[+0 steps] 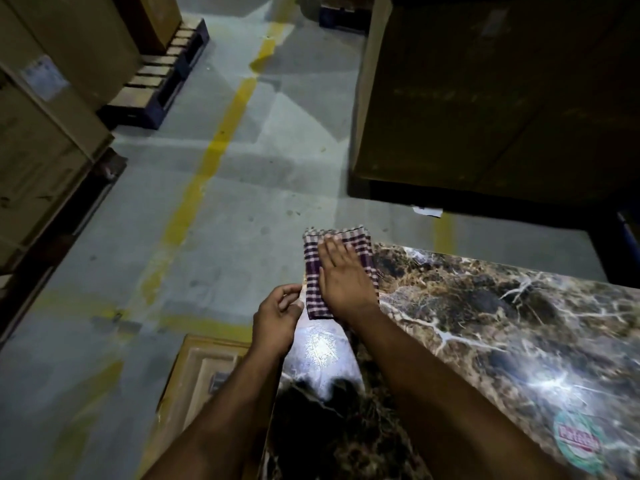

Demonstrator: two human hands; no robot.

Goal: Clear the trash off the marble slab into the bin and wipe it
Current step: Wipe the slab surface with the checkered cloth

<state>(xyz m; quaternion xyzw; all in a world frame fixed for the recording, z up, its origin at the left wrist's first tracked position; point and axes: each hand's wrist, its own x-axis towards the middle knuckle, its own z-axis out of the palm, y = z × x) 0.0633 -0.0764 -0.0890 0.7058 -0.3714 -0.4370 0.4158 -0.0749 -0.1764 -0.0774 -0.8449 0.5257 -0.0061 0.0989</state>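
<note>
Two hands at the marble slab (485, 323) far-left corner: right hand (341, 277) presses the checked cloth (313, 271) flat, fingers straight; left hand (277, 318), fingers loosely curled, touches the cloth's near edge.

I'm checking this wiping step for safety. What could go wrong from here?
1. The cloth lies at the far corner of the slab, part of it past the edge; a further push by the right hand may drop it to the floor.
2. The left hand hovers cupped off the slab's edge, so swept crumbs may miss it.
3. The dim light may hide leftover dirt.
</note>
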